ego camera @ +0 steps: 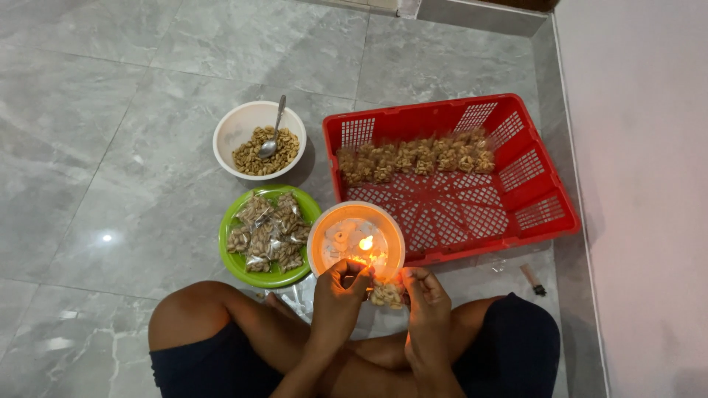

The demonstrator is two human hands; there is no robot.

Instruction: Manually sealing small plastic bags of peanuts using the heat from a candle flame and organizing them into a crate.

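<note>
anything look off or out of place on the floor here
Nothing is spilled or damaged. One stray item: a small brown stick-like thing with a dark tip lies alone on the floor by the red basket. Both hands, left hand and right hand, hold a small packet at the flame.

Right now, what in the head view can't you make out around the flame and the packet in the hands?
- Packet top edge: hidden by left hand and right hand.
- Flame source inside orange bowl: washed out by glare.
- Small dark object beside red basket: too small to identify.
- Clear material under the legs: mostly covered.
</note>
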